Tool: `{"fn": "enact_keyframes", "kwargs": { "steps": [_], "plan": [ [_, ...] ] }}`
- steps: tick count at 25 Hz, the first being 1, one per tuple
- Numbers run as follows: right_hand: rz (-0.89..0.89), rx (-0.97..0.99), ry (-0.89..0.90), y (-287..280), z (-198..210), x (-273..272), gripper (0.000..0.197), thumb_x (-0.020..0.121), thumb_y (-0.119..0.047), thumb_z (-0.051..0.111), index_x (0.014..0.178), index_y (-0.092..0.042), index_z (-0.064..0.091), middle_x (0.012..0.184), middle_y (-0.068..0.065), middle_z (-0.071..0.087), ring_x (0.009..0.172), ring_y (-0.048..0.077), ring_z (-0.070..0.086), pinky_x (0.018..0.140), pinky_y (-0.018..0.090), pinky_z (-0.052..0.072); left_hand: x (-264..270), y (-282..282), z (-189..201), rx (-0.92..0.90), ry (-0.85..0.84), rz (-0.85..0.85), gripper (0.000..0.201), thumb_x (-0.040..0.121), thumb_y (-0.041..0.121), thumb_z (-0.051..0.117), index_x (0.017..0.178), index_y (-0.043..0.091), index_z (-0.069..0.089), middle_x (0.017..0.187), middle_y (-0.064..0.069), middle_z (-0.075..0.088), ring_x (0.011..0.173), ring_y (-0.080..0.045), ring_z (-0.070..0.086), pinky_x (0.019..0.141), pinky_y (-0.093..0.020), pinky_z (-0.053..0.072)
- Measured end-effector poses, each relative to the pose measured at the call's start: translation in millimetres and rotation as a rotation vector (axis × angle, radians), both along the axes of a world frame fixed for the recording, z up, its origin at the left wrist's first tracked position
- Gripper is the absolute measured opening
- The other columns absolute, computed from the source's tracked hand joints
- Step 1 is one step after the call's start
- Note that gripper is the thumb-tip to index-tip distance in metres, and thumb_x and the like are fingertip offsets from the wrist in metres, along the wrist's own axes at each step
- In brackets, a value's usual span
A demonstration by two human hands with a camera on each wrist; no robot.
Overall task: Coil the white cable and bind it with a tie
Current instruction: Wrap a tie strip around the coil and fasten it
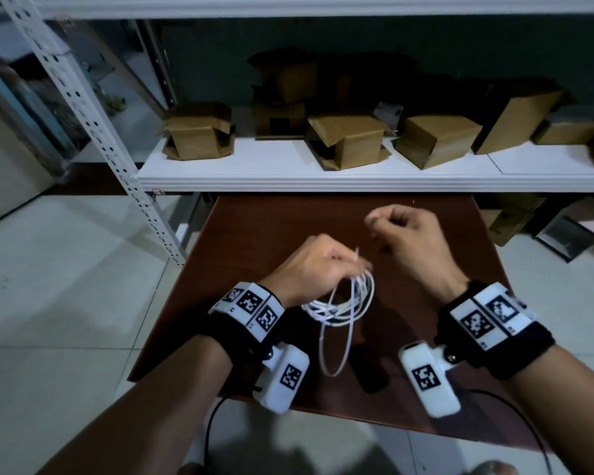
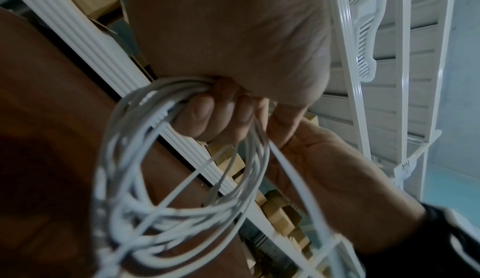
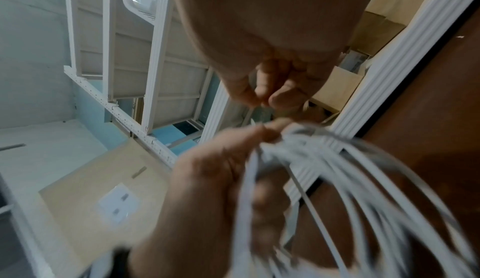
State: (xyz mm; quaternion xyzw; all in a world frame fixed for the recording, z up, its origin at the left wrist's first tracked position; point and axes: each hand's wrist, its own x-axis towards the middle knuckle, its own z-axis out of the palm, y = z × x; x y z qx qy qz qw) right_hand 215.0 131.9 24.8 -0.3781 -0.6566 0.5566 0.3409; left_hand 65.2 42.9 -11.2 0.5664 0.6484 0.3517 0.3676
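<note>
The white cable (image 1: 340,305) hangs as a coil of several loops over the brown table (image 1: 254,234). My left hand (image 1: 357,269) grips the top of the coil in curled fingers (image 2: 207,115). A flat white tie (image 1: 335,371) droops from the bundle in a long loop, and one thin end (image 1: 116,253) sticks up past the left knuckles. My right hand (image 1: 374,222) is just beyond and right of the coil, fingers curled. In the right wrist view its thumb and forefinger (image 3: 262,99) pinch a thin white strip, apparently the tie (image 3: 298,190).
A white shelf (image 1: 323,176) carrying several cardboard boxes (image 1: 350,138) runs just past the table's far edge. Its perforated upright (image 1: 93,132) slants down to the left. More boxes sit on the tiled floor (image 1: 48,269) at right.
</note>
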Motion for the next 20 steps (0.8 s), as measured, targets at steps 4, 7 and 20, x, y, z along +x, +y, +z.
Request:
{"fn": "enact_keyframes", "kwargs": {
  "steps": [4, 7, 20],
  "plan": [
    [-0.112, -0.055, 0.085, 21.4, 33.4, 17.5, 0.004, 0.094, -0.001, 0.068, 0.098, 0.002, 0.068, 0.07, 0.007, 0.056, 0.049, 0.0, 0.052, 0.051, 0.015, 0.043, 15.7, -7.6, -8.6, -0.043, 0.005, -0.117, 0.021, 0.1, 0.011, 0.063, 0.105, 0.006, 0.083, 0.094, 0.028, 0.062, 0.059, 0.02, 0.058, 0.055, -0.005, 0.035],
    [0.031, -0.005, -0.052, 22.3, 31.0, 24.9, 0.017, 0.091, -0.001, 0.074, 0.099, 0.013, 0.071, 0.081, 0.015, 0.066, 0.058, 0.004, 0.057, 0.054, 0.011, 0.045, 14.3, -4.6, -1.7, -0.021, -0.081, -0.051, 0.025, 0.103, 0.007, 0.057, 0.113, -0.005, 0.077, 0.09, 0.03, 0.053, 0.082, 0.016, 0.062, 0.051, -0.003, 0.032],
    [0.21, 0.152, -0.222, 8.7, -8.8, 8.4, 0.011, 0.082, -0.012, 0.085, 0.079, -0.006, 0.077, 0.064, 0.0, 0.071, 0.053, -0.001, 0.057, 0.055, 0.013, 0.045, 9.2, -4.1, 6.7, 0.017, -0.031, 0.008, 0.048, 0.088, 0.044, 0.064, 0.052, 0.015, 0.053, 0.054, -0.006, 0.044, 0.053, -0.021, 0.037, 0.056, -0.051, 0.035]
  ]
}}
